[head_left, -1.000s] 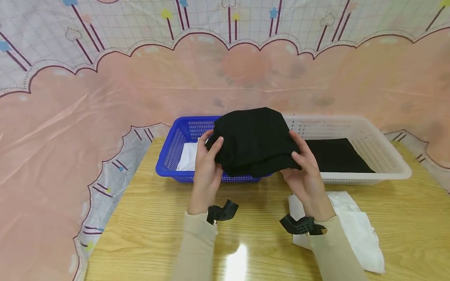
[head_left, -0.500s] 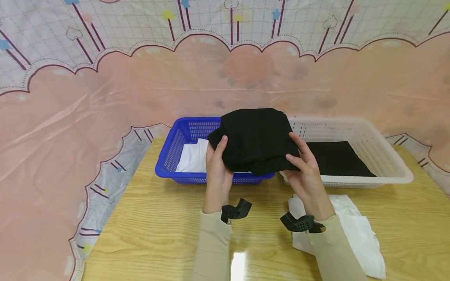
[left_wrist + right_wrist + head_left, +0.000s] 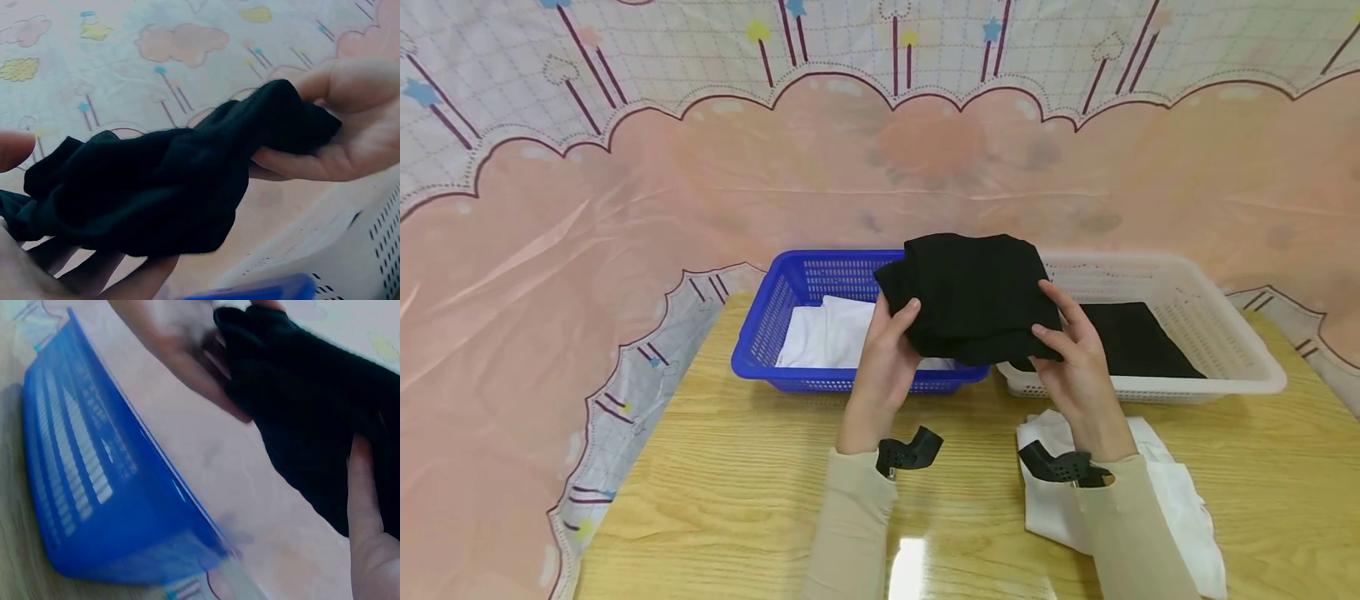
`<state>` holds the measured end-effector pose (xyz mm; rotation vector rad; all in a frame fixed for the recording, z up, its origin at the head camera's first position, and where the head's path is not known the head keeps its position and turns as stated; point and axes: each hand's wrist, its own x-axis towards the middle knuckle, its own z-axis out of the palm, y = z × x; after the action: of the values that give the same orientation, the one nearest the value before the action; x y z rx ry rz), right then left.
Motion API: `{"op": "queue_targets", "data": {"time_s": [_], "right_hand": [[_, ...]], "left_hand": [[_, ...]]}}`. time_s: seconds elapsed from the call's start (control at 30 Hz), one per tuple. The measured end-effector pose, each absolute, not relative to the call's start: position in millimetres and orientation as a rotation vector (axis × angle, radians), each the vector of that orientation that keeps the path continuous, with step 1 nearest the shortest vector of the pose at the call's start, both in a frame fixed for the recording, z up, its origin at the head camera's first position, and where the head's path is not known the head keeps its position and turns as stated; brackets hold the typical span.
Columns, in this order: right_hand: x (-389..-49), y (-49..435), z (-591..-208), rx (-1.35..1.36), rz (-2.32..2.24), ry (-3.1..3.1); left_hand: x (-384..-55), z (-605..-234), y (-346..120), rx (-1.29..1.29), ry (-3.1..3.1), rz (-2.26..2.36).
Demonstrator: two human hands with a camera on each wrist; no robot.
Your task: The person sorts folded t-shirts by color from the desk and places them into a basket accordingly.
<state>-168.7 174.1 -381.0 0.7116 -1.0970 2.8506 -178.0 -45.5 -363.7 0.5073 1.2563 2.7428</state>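
Both hands carry a folded black garment (image 3: 973, 296) in the air. The left hand (image 3: 887, 367) cups one end from below with its thumb pressed on top, and the right hand (image 3: 1075, 367) pinches the other end the same way, thumb over, fingers under, so the bundle stays folded rather than sagging open. It hangs just beyond the fingertips, above the gap where the blue basket (image 3: 775, 333) meets the white basket (image 3: 1225, 367). Under the left hand's side, the blue basket holds white cloth (image 3: 831, 333). Beyond the right hand, the white basket holds a flat black cloth (image 3: 1135, 337). A crumpled white garment (image 3: 1180, 500) lies on the wooden table (image 3: 715, 500) beneath the right wrist. Nothing blocks either basket's opening.
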Motion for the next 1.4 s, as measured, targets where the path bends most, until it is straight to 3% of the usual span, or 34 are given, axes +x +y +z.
{"op": "queue_targets", "data": {"time_s": [0.37, 0.6, 0.87, 1.2, 1.4], "right_hand": [[-171, 207, -388, 0.552, 2.673, -1.448], [-169, 218, -388, 0.304, 1.945, -2.289], [-170, 220, -393, 0.257, 1.552, -2.52], [-172, 214, -391, 0.196, 1.516, -2.516], [-172, 212, -390, 0.181, 1.483, -2.521]], "left_hand": [[-180, -377, -20, 0.445, 1.417, 2.677], [-180, -381, -9, 0.379, 1.513, 2.643], [-178, -382, -6, 0.2, 1.858, 2.437], [-173, -373, -10, 0.489, 2.218, 2.145], [-177, -378, -9, 0.505, 2.296, 2.037]]}}
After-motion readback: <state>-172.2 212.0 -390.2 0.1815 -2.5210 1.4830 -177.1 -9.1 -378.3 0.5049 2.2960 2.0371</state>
